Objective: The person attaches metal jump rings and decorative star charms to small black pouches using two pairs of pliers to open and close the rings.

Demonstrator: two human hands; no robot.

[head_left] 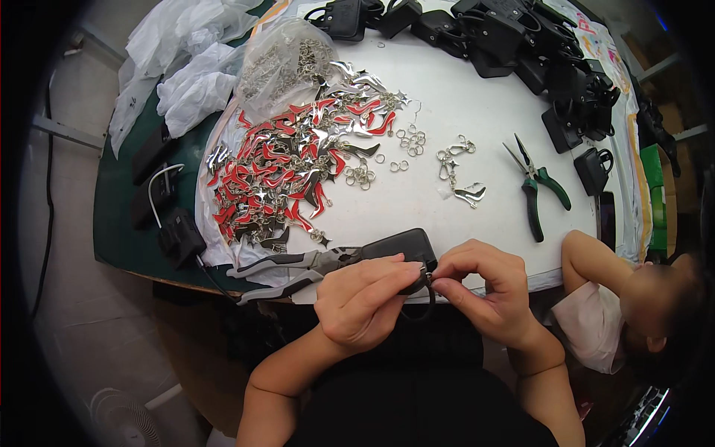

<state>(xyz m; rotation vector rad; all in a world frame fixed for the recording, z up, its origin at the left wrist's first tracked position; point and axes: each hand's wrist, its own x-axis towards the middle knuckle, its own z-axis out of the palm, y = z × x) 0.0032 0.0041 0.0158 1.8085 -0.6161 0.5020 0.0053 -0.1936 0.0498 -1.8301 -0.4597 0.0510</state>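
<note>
White covering (491, 223) spread over the table, and there, at the lower centre of the frame, you had the black pouch (402, 244)! Your left hand (365, 298) lay across its lower part, fingers together and curled, holding it. As far as it showed, its long edge ran left to right, rising slightly. And the crux: a small metal fitting (427, 276) sat between both sets of fingertips, just left of your right hand (484, 294), the nearer one, thumb and forefinger almost meeting; whether they gripped it, I couldn't tell.
</note>
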